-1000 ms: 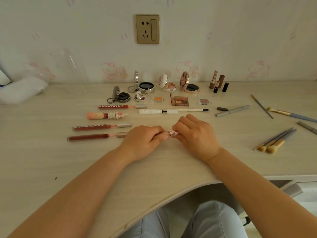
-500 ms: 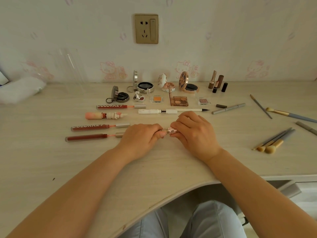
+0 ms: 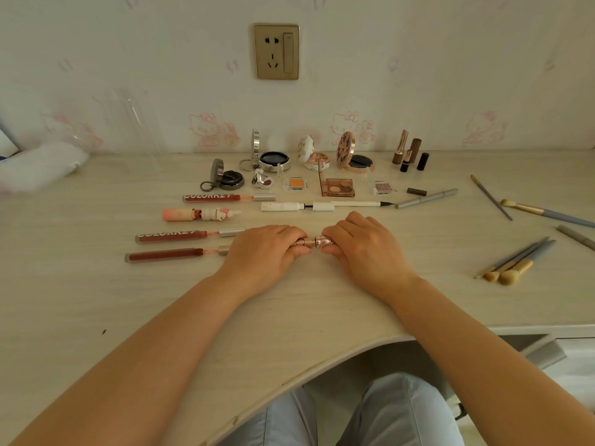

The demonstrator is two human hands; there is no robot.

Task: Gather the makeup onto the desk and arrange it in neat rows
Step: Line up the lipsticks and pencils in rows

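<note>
On the pale desk (image 3: 96, 300) my left hand (image 3: 264, 252) and my right hand (image 3: 363, 249) both pinch a small rose-gold makeup stick (image 3: 317, 243) lying flat between them; most of it is hidden under my fingers. To the left lie three red lip gloss tubes (image 3: 170, 236) and a pink figurine tube (image 3: 199, 214). Behind my hands lies a white pen-shaped liner (image 3: 325, 206). At the back stand open compacts (image 3: 273, 159), small eyeshadow pans (image 3: 338, 187) and upright lipsticks (image 3: 410, 154).
Makeup brushes (image 3: 515, 263) lie loose on the right of the desk, with more brushes (image 3: 547, 214) and a grey pencil (image 3: 425, 198) further back. A white cloth bundle (image 3: 38, 169) and a clear container (image 3: 128, 130) sit at the far left. The desk's curved front edge runs above my lap.
My two hands have drawn slightly apart, exposing more of the rose-gold stick between them. The other items have not moved.
</note>
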